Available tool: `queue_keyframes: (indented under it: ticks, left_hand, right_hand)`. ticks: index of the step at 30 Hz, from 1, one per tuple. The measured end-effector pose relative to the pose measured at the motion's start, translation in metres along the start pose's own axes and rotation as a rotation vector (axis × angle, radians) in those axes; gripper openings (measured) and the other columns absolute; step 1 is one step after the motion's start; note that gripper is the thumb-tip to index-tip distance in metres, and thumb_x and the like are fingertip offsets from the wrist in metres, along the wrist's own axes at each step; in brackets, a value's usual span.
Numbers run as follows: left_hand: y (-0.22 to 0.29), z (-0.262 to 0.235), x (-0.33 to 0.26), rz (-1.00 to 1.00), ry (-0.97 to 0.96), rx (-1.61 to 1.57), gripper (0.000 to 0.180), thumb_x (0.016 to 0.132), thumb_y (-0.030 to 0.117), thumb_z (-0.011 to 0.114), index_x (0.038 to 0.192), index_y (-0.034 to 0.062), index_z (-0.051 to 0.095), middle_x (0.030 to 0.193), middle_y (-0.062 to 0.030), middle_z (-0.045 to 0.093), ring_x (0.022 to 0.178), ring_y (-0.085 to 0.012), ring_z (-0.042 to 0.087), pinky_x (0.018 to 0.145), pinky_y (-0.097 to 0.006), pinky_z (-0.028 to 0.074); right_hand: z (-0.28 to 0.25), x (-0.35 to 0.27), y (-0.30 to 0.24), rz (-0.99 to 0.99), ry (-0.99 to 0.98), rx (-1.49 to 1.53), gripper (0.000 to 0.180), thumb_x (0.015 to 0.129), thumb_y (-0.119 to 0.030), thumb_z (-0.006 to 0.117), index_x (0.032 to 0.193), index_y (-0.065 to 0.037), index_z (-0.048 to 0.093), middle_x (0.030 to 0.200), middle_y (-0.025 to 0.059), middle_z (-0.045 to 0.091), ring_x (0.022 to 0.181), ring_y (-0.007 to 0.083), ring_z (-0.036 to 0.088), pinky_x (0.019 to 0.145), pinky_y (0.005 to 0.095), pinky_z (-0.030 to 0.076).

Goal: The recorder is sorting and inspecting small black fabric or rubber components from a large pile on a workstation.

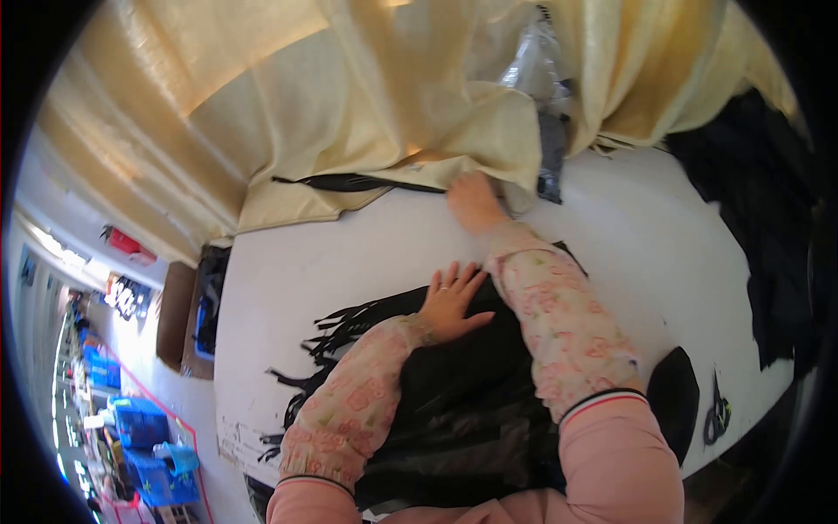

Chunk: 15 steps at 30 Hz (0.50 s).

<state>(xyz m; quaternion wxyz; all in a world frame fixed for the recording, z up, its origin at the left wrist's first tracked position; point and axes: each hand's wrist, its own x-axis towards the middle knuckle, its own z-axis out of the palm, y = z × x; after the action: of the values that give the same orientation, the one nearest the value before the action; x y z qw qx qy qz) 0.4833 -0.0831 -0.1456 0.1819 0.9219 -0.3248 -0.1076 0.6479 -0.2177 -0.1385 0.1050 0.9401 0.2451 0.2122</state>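
Black fabric pieces with strip-like ends on their left side lie on the white table in front of me. My left hand rests flat on their far part, fingers spread, a ring on one finger. Farther off, at the foot of the beige curtain, my right hand is closed at the right end of a long thin black strip. That strip lies along the curtain's lower edge, and its held end is hidden by my fingers. Floral sleeve covers wrap both my forearms.
Scissors lie near the table's right edge, beside a rounded black piece. More black cloth drapes at the far right. A clear plastic bag stands against the curtain. Left of the table are a cardboard box and blue bins.
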Motion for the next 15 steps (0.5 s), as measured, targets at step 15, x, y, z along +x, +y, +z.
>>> queue_keyframes:
  ticks: [15]
  left_hand:
    - [-0.032,-0.001,-0.034,0.033,0.157,-0.209,0.068,0.088,0.053,0.053,0.139,0.0085,0.04,0.139,-0.0218,0.042,0.131,-0.0347,0.036,0.111,-0.039,0.022]
  right_hand:
    - [-0.235,-0.137,0.029,-0.581,0.318,0.238,0.015,0.07,-0.012,0.059,0.084,-0.005,0.06,0.078,0.0023,0.053,0.079,0.0176,0.055,0.083,0.0327,0.043]
